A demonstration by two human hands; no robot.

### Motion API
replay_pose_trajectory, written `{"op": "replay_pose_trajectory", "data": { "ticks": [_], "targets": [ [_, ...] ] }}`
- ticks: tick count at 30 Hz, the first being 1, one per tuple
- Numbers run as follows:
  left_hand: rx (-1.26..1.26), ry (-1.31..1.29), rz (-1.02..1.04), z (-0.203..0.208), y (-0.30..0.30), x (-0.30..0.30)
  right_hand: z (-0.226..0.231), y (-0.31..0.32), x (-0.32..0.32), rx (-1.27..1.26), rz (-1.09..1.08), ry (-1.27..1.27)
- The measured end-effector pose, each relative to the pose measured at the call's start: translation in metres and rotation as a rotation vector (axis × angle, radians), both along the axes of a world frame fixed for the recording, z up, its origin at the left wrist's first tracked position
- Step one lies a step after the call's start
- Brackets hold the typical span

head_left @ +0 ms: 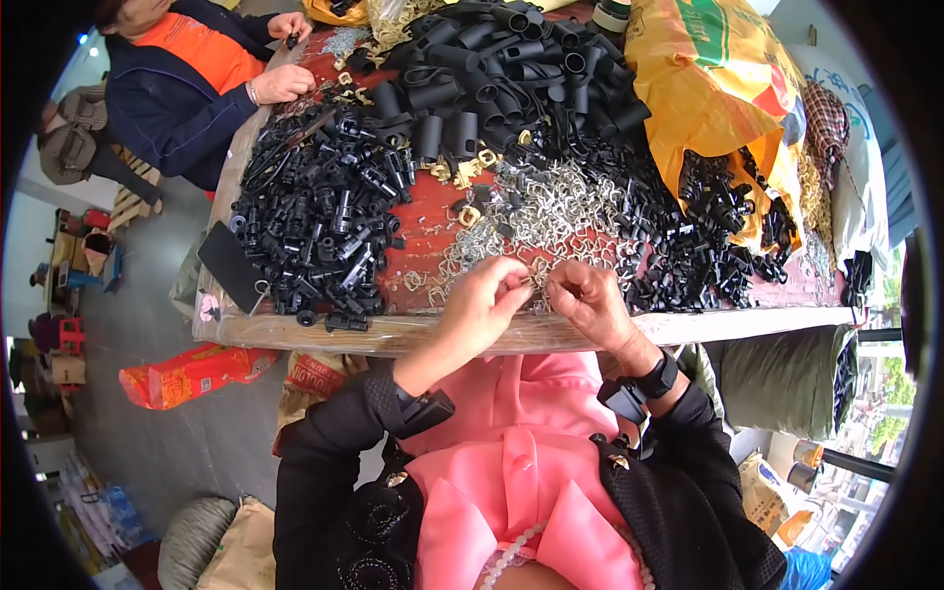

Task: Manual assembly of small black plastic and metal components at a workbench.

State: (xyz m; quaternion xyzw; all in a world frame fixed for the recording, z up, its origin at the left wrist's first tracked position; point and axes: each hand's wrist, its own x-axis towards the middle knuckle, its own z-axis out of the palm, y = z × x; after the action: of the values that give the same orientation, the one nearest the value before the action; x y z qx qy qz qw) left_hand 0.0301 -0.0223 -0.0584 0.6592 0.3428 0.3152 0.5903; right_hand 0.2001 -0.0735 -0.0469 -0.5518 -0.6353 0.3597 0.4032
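My left hand [488, 297] is closed in a pinch above the table's near edge, with a small brass-coloured metal clip [537, 278] at its fingertips. Close beside it on the right, my right hand [593, 303] has thumb and forefinger pressed together near that clip. What lies between the right fingertips is too small to make out. Just beyond both hands spreads a loose pile of bent silvery metal clips [556, 208]. Small black plastic fittings [329, 211] are heaped to the left, and more black parts [678, 258] lie to the right.
Black plastic tubes [492, 64] form a large heap at the far middle of the red table [418, 231]. A yellow sack [703, 84] spills black parts at the right. Across the far left corner, a co-worker [202, 84] handles small parts. A red bag [202, 376] lies below the left edge.
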Motion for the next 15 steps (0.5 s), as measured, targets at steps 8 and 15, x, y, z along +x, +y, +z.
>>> {"op": "replay_pose_trajectory", "data": {
  "ticks": [8,15],
  "targets": [
    [0.834,0.545,-0.209,-0.008,-0.001,-0.009,-0.027,-0.002,0.017,0.147,-0.013,-0.495],
    [-0.418,0.048,-0.164,-0.003,0.014,-0.006,-0.015,-0.001,0.019,0.072,-0.028,-0.284]
  ]
}}
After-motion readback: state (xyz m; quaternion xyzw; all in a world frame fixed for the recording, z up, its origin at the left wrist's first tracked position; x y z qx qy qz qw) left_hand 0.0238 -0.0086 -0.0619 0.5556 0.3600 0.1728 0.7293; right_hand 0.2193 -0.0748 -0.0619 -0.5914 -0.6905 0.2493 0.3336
